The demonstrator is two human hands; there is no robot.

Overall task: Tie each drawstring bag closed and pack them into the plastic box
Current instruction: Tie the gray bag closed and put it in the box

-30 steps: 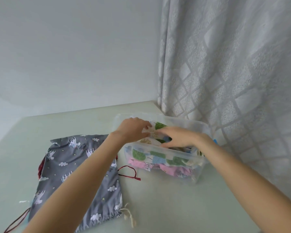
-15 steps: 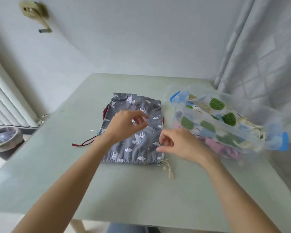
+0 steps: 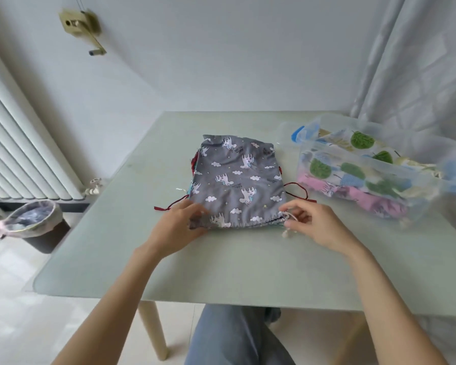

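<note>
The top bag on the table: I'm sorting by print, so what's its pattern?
Grey bag with white unicorns and clouds, clearest in the head view.

Hands [image 3: 178,229] left box [image 3: 366,180], now gripping grey bag [image 3: 237,180].
</note>
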